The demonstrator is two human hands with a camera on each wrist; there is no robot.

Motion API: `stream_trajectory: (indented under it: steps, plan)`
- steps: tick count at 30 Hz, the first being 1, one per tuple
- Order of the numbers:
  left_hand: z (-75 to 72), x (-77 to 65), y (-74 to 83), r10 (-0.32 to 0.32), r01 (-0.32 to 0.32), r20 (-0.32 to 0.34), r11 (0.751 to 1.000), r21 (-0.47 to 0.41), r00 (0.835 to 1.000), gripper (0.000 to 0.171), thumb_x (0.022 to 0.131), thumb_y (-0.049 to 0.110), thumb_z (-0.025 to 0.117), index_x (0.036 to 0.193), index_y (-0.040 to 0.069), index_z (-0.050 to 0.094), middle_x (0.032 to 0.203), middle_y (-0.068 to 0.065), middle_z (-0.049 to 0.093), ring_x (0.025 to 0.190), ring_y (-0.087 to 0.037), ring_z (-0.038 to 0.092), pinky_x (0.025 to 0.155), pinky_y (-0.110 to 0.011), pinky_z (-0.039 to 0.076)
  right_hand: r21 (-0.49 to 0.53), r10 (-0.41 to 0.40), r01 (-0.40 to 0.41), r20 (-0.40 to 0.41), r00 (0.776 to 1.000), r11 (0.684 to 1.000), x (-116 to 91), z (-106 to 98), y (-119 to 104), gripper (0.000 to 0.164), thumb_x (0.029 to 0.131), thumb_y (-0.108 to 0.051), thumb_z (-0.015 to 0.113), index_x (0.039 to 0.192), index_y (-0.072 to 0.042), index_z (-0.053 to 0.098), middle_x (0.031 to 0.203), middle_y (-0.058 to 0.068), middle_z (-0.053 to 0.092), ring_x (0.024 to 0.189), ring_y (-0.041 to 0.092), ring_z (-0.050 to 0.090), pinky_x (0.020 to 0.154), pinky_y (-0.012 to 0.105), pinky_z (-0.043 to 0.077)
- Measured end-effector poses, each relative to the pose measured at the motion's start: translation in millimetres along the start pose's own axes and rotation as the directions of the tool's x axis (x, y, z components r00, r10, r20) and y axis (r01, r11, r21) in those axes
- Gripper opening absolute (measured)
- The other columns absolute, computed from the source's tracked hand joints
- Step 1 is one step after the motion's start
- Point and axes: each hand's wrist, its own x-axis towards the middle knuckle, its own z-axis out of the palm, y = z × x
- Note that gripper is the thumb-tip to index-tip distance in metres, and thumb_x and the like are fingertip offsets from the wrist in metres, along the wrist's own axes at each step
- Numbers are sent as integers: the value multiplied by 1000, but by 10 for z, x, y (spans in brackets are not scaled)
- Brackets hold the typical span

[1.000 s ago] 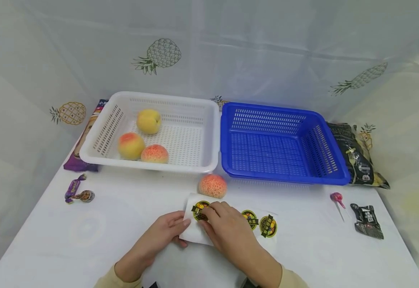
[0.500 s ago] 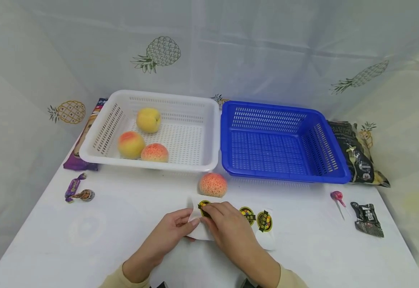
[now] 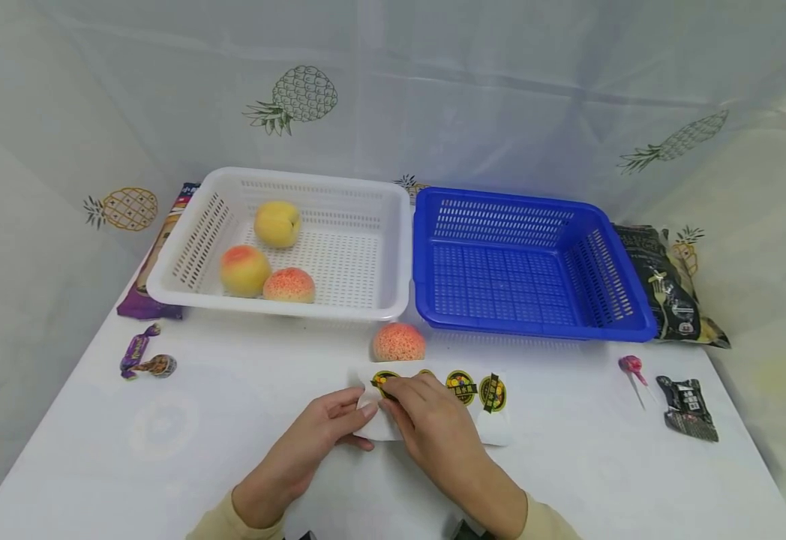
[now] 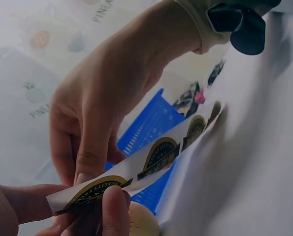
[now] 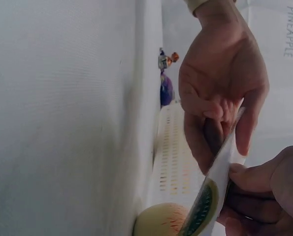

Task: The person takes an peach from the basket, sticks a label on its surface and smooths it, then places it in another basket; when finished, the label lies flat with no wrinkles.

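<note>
A white strip of stickers (image 3: 497, 431) bearing round black-and-yellow fruit stickers (image 3: 460, 386) lies slanted above the table in front of me. My left hand (image 3: 312, 439) grips its left end between thumb and fingers. With thumb and forefinger, my right hand (image 3: 436, 431) pinches at the leftmost sticker (image 3: 381, 379), covering part of it. The left wrist view shows the strip (image 4: 158, 157) edge-on between both hands; whether the sticker's edge has lifted is hidden. Just beyond the strip sits a speckled pink peach (image 3: 398, 342).
Behind stands a white basket (image 3: 393, 306) with two peaches (image 3: 244, 271) and a yellow fruit (image 3: 277, 225). Beside it is a blue basket (image 3: 541, 328). Wrapped candies (image 3: 138, 352) lie left; a lollipop (image 3: 631, 364), black packet (image 3: 688, 409) and snack bag (image 3: 666, 292) lie right.
Both hands and the sticker strip have shifted slightly right and away from me, the strip's right end moving a little left. The right fingers have stayed at the leftmost sticker.
</note>
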Motion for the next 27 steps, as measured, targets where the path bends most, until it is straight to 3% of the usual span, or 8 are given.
stream_trajectory:
  steps: [6, 14, 17, 21, 24, 27]
  plan:
    - [39, 20, -4, 19, -17, -56, 999, 28, 998, 52, 84, 31, 59, 126, 5, 44, 113, -9, 60, 92, -17, 59, 78, -31, 46, -27, 33, -33, 18, 999, 999, -5, -5, 5, 18, 81, -15, 63, 99, -13, 62, 93, -6, 62, 87, 7, 55, 76, 21, 45]
    - [47, 52, -3, -14, 7, -148, 999, -45, 989, 49, 83, 30, 61, 121, 5, 45, 106, -8, 62, 94, -14, 58, 82, -29, 41, 11, 17, -18, 63, 998, 1000, 0, -8, 15, 17, 81, -18, 64, 97, -13, 64, 96, -7, 63, 92, 6, 54, 83, 19, 43]
    - [78, 34, 13, 11, -12, -211, 1000, -2, 977, 46, 82, 28, 62, 119, 9, 42, 94, -7, 64, 83, -14, 57, 74, -29, 40, 17, -18, 17, 63, 998, 1000, 12, -14, 21, 16, 80, -15, 65, 95, -12, 65, 94, -5, 64, 90, 6, 56, 80, 19, 44]
    - [135, 12, 32, 84, -54, -293, 993, 108, 953, 46, 82, 22, 63, 120, 15, 37, 70, -4, 56, 56, -9, 41, 52, -22, 33, 8, -93, 93, 67, 993, 996, 30, -30, 40, 16, 78, -12, 66, 94, -10, 65, 91, -3, 65, 85, 9, 58, 76, 20, 46]
    - [155, 2, 39, 137, -72, -312, 975, 212, 940, 52, 82, 23, 63, 125, 24, 36, 58, -2, 43, 45, -9, 29, 41, -22, 24, -11, -120, 122, 96, 988, 992, 32, -44, 51, 17, 78, -11, 65, 95, -9, 65, 90, -3, 65, 83, 9, 58, 75, 20, 46]
    - [159, -14, 60, 159, -67, -311, 956, 285, 937, 56, 82, 24, 64, 128, 34, 33, 54, -1, 36, 41, -9, 27, 38, -22, 21, -31, -119, 125, 136, 983, 992, 24, -52, 55, 18, 78, -11, 64, 95, -10, 65, 91, -3, 65, 84, 8, 58, 74, 20, 47]
